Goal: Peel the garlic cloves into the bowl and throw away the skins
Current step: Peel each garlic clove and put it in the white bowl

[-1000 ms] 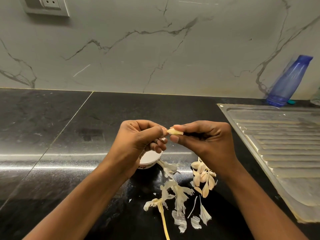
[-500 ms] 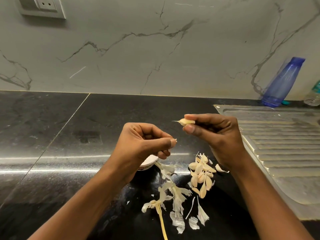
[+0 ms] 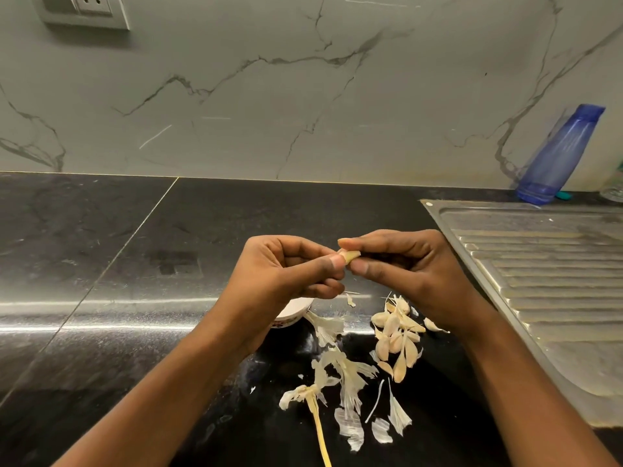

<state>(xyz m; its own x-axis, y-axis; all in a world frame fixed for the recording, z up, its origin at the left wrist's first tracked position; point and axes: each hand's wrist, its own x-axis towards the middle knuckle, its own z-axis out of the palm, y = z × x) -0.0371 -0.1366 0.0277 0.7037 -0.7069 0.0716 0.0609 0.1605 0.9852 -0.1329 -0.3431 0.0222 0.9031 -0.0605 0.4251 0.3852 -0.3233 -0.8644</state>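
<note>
**Above the black tabletop, two hands on one garlic clove**

Above the black tabletop [image 3: 135, 264], near its middle, the person holds a single garlic clove [image 3: 352, 255] in the air between both hands. The right hand [image 3: 411, 274] pinches it between thumb and forefinger, its fingers [image 3: 357, 242] curled close round the clove. The left hand [image 3: 286, 271] meets it from the other side. Its thumb presses on the clove's near end and its other fingers are curled in beneath, so the two hands touch at the clove. Whether a scrap of skin is caught under that thumb I cannot tell.

Below the left hand, and mostly hidden by it, a small white bowl [image 3: 291, 313] stands on the tabletop. Only part of its rim and side shows, and its inside cannot be seen. To the right of the bowl, under the right wrist, a heap of loose cloves [image 3: 396, 335] lies with the pieces touching one another. Nearer the person, papery skins [image 3: 347, 375] are strewn about. Among them a long dry stalk [image 3: 317, 426] runs off the bottom edge.

On the right, a ridged steel draining board [image 3: 546, 281] is set into the tabletop. At its far corner a blue bottle [image 3: 559, 156] leans against the marble wall [image 3: 269, 96]. A wall socket [image 3: 87, 8] sits high on the left.
</note>
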